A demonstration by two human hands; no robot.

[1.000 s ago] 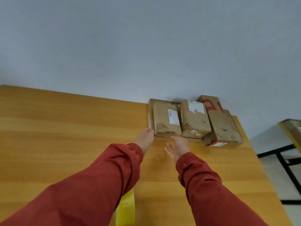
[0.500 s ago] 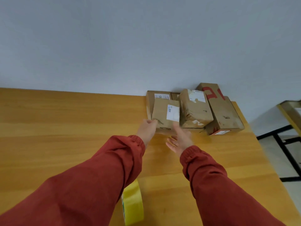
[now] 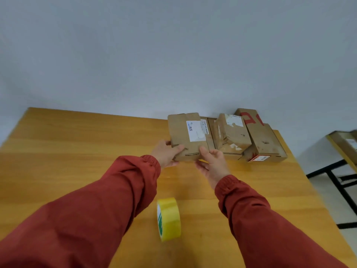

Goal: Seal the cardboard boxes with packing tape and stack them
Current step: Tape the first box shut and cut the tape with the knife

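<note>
Grips labelled cardboard box (image 3: 185, 136) at its near corners with left hand (image 3: 166, 154) and right hand (image 3: 213, 165), other boxes (image 3: 231, 136) just beyond right hand, tape roll (image 3: 169, 219) on counter (image 3: 77, 151) nearer than both hands.

I can't read the print on the label (image 3: 196, 131); the flat box (image 3: 211, 130) underneath is mostly covered, and the side table (image 3: 334, 141) runs off the right edge.

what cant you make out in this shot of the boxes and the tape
Head view only:
- Print on the held box label: too small, blurred.
- Left hand fingers: partly hidden behind that box.
- Flat box at the bottom of the pile: mostly covered by the crumpled box.
- Tape roll loose end: not visible.
</note>
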